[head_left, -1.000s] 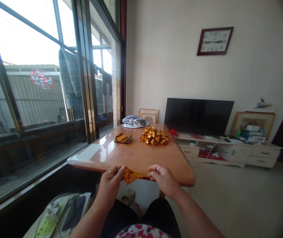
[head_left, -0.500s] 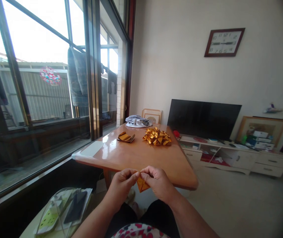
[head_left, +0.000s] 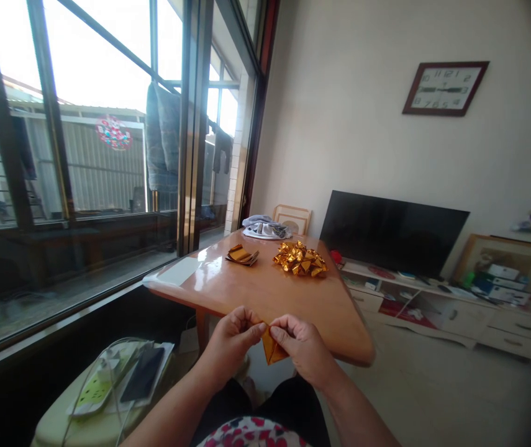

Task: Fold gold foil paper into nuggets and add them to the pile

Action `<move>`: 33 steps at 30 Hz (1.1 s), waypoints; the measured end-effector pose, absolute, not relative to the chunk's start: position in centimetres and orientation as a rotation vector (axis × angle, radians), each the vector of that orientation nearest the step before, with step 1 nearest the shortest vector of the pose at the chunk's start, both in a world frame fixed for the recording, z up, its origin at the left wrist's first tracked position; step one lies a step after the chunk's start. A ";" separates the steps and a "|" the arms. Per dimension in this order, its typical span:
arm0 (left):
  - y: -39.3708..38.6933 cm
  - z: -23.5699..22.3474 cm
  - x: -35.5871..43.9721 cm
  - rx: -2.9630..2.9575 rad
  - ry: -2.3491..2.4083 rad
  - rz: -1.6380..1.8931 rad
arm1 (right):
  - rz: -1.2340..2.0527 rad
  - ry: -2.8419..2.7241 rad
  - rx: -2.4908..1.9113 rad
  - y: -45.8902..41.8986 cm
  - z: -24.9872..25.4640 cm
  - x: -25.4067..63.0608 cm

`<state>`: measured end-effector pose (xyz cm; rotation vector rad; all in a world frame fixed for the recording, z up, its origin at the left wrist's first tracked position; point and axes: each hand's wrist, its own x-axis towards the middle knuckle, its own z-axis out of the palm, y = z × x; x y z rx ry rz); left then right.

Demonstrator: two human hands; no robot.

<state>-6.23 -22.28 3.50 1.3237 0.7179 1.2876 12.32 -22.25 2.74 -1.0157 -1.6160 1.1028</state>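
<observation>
Daylight pours through the window at left, its sky blown out to white, leaving glare on the glossy table (head_left: 288, 298). The floor below the window sinks into shadow. Wide-angle distortion slants the wall clock (head_left: 446, 89); its numerals look soft, perhaps from slight blur.

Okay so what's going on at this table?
A seated person pinches a piece of gold paper between the fingers of the left hand and right hand, at the near edge of the table. Farther back on it lie a flat stack of gold sheets and a heap of shiny folded gold pieces.
</observation>
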 end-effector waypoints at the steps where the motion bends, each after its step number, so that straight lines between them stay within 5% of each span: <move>1: -22.3 3.5 -6.3 1.331 0.729 1.288 | 1.097 -1.629 -1.024 -22.3 2.9 12.3; 7: -22.6 3.8 -6.5 1.389 0.740 1.264 | 1.025 -1.737 -1.022 -22.8 3.8 12.4; 33: -23.6 4.3 -7.5 1.059 0.395 0.925 | 1.793 -1.433 -0.541 -24.3 4.4 11.3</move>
